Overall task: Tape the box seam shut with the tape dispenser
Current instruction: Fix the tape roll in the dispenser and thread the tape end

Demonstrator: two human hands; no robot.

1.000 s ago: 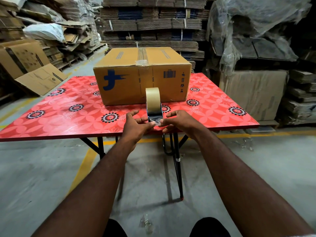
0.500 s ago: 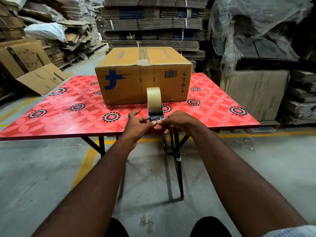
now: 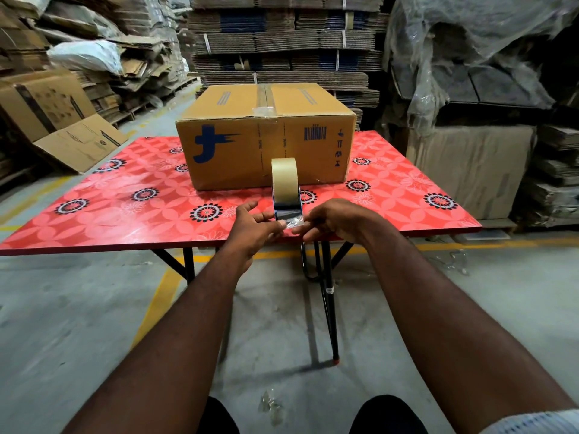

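Observation:
A brown cardboard box (image 3: pixel 238 151) with a blue logo sits on the red flowered table (image 3: pixel 125 211); clear tape runs along its top seam. In front of the box stands the tape dispenser (image 3: pixel 286 195), a metal frame carrying a beige tape roll. My left hand (image 3: pixel 255 227) and my right hand (image 3: pixel 335 219) meet at the dispenser's near end, both pinching the crumpled clear tape end (image 3: pixel 294 221) there.
Stacks of flattened cartons rise behind the table and at the left. Plastic-wrapped goods and a wrapped pallet (image 3: pixel 470 170) stand at the right. Scraps of used tape (image 3: pixel 271 405) lie on the concrete floor by my feet.
Both hands have closed in slightly on the tape end at the dispenser's near end. The box and dispenser have stayed in place.

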